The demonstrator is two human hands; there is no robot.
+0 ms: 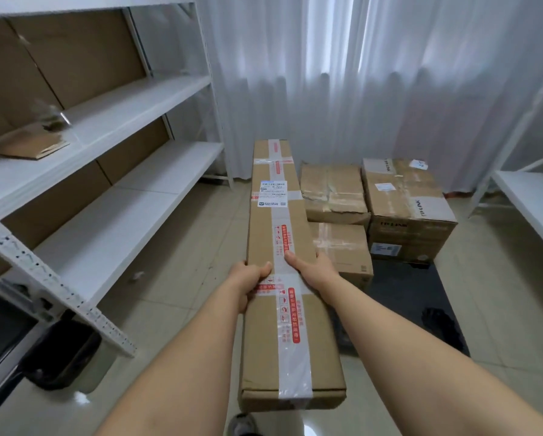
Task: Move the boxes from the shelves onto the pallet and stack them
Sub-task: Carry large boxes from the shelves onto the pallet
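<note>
A long, narrow cardboard box (279,234) with clear tape and red printed strips is held out level in front of me, pointing away. My left hand (248,281) grips its left edge near the middle, thumb on top. My right hand (311,265) grips the right edge, thumb across the top. Ahead on the right lies a dark pallet (421,303) carrying three cardboard boxes: a crumpled one (333,190) at the back, a larger printed one (408,209) to its right, and a lower one (345,250) in front.
White metal shelves (113,171) run along the left, with a flat piece of cardboard (31,146) on the middle level. Another white shelf (534,196) stands at the right. White curtains (358,73) hang behind the pallet. A dark object (62,354) sits on the tiled floor lower left.
</note>
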